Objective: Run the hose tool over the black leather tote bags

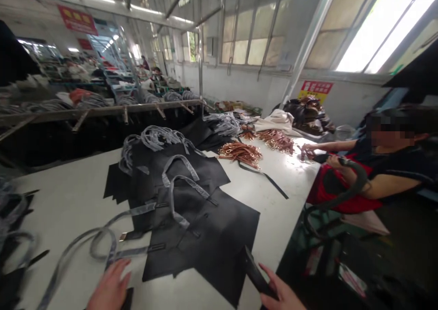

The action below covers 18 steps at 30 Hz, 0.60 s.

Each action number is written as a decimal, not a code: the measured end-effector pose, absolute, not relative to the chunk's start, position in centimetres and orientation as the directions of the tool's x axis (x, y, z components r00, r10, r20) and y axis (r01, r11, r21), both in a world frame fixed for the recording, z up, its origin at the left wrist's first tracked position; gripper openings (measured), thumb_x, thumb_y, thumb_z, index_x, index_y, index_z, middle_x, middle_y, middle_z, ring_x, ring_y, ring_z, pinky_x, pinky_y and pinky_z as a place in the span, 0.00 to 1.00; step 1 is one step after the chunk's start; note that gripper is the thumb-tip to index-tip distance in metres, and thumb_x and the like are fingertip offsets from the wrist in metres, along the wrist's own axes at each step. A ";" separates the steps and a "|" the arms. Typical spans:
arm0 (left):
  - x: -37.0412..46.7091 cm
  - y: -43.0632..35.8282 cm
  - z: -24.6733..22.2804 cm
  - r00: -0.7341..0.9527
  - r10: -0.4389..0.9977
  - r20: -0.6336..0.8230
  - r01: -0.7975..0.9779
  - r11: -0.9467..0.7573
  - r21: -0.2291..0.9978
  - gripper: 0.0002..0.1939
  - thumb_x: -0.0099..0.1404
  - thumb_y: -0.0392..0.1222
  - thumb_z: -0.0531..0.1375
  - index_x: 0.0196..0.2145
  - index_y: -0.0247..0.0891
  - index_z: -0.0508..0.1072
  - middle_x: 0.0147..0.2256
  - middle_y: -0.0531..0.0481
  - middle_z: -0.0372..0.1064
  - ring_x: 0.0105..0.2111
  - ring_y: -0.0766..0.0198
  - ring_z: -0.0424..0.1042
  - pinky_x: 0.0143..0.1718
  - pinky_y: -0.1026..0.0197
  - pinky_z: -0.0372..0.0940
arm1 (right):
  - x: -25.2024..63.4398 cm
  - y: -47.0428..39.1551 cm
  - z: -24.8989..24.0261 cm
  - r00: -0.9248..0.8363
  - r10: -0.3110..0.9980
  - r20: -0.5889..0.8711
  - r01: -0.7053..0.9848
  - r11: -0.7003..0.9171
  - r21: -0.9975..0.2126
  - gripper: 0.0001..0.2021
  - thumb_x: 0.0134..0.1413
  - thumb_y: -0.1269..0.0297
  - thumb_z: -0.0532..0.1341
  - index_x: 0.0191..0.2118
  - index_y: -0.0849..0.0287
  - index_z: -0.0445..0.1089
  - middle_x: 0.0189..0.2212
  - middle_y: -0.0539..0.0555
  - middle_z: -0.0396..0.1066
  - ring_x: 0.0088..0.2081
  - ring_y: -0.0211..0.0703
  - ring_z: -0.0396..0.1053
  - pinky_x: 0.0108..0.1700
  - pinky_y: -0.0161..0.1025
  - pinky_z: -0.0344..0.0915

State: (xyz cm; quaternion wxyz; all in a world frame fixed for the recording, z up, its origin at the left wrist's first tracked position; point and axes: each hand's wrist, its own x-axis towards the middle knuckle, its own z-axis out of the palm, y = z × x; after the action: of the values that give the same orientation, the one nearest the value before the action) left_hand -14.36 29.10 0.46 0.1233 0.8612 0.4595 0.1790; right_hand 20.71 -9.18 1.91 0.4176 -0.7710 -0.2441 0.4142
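Observation:
My left hand [111, 286] is at the bottom of the view with its fingers apart, beside the end of a plastic-wrapped strap [111, 241]. A small black piece [127, 298] shows partly beneath it. In my right hand [282, 294] is a long black tool-like object [256, 273], its exact kind unclear; its tip points up and left over the edge of the black leather panels [219, 228]. These panels overlap in a pile, with plastic-wrapped handles [176, 196] attached. A black tab with a gold buckle [123, 237] lies at their left edge.
A white table [71, 182] carries everything. Brown straps with gold clasps [239, 154] lie toward the back, near a loose black strip [270, 182]. More wrapped handles [160, 137] are heaped behind the panels. A co-worker [383, 159] sits at the right edge, holding a dark curved piece.

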 end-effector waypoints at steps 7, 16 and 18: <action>6.1 13.6 -4.2 0.850 0.494 0.181 0.386 -0.820 0.424 0.24 0.60 0.31 0.51 0.53 0.39 0.69 0.62 0.43 0.57 0.61 0.55 0.58 0.59 0.49 0.60 | 26.1 -7.5 4.9 0.675 0.552 -0.490 -0.181 -0.520 -0.835 0.38 0.41 0.49 0.63 0.59 0.59 0.61 0.25 0.47 0.67 0.20 0.39 0.64 0.23 0.37 0.62; 12.5 13.6 -4.4 0.873 0.464 0.148 0.417 -0.870 0.264 0.27 0.65 0.40 0.54 0.61 0.42 0.61 0.67 0.42 0.42 0.66 0.48 0.44 0.62 0.40 0.47 | 34.3 -5.0 4.2 0.656 0.499 -0.566 -0.283 -0.532 -0.798 0.27 0.51 0.56 0.61 0.57 0.57 0.64 0.22 0.46 0.66 0.16 0.35 0.64 0.17 0.33 0.60; 12.5 13.7 -4.4 0.890 0.433 0.142 0.391 -0.887 0.247 0.28 0.65 0.40 0.54 0.62 0.44 0.59 0.67 0.43 0.39 0.66 0.48 0.43 0.63 0.40 0.45 | 35.5 -4.0 4.1 0.637 0.509 -0.578 -0.287 -0.540 -0.791 0.26 0.51 0.56 0.61 0.56 0.57 0.65 0.23 0.47 0.67 0.16 0.35 0.65 0.18 0.33 0.60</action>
State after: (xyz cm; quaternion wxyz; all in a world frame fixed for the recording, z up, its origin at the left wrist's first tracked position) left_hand 12.46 13.74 -4.36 0.1063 0.9664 0.2131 0.0970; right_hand 35.46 -4.01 4.08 0.4744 -0.7705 -0.0720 0.4197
